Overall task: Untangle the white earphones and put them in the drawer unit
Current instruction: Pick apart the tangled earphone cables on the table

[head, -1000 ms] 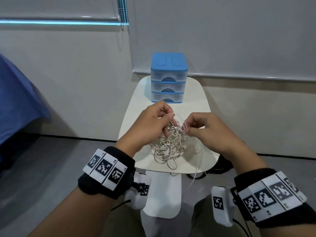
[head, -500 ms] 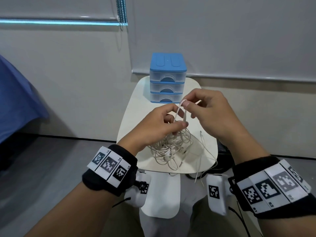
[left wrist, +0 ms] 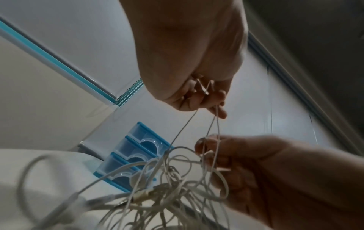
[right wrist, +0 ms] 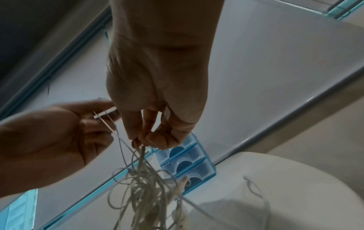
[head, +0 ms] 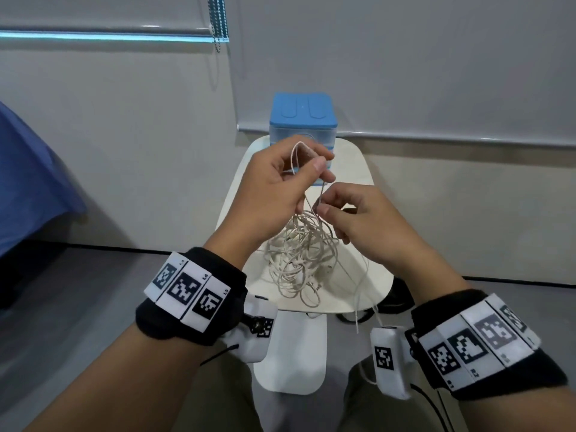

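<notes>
Since 0.5 s ago, left hand (head: 274, 188) lifted its pinched loop; right hand (head: 352, 219) pinches a strand of tangled white earphones (head: 299, 257). I'm untangling; next, gently separate.

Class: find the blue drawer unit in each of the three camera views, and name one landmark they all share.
Head: the blue drawer unit stands top centre, partly behind the left hand.
Left wrist: lower centre-left, behind the white earphones.
Right wrist: lower centre-right, below the right hand.
Shared landmark: the white table.
</notes>
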`<state>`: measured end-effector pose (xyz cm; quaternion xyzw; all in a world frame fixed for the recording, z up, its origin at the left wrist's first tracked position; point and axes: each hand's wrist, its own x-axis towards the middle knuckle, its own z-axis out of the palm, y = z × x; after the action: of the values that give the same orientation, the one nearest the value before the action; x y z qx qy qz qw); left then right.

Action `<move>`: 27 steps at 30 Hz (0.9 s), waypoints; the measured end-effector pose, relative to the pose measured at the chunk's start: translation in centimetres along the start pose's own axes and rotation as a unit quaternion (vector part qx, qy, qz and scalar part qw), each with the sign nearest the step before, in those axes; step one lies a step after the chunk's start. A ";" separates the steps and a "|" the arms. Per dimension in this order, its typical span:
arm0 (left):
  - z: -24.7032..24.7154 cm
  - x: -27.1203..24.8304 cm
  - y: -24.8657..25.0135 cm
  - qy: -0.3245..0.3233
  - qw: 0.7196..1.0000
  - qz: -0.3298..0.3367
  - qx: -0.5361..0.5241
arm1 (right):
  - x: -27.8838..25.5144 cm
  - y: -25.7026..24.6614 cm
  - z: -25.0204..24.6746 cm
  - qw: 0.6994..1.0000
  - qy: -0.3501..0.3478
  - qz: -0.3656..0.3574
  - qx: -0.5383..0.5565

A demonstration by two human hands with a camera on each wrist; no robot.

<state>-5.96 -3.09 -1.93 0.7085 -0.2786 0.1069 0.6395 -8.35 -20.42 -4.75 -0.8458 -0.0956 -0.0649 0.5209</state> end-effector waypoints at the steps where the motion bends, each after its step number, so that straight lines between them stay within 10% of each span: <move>1: -0.1 0.0 0.3 -0.007 1.000 0.008 -0.011 | 0.0 0.0 0.2 1.000 -0.002 0.004 -0.003; 12: -0.2 -0.6 -1.3 -0.122 0.980 -0.158 -0.005 | 1.1 -6.7 -1.8 0.969 0.187 -0.130 0.094; 18: -0.6 -0.5 -2.0 -0.167 0.971 -0.145 0.085 | 0.1 -8.1 -2.6 0.919 0.287 -0.256 0.085; 27: 0.5 0.3 -2.3 -0.093 0.969 -0.072 0.217 | 0.2 -6.3 -1.8 0.926 0.249 -0.237 -0.156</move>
<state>-4.55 -3.56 -3.83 0.8555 -0.2548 0.0520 0.4477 -9.66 -19.22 1.56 -0.8259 -0.1489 -0.4089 0.3585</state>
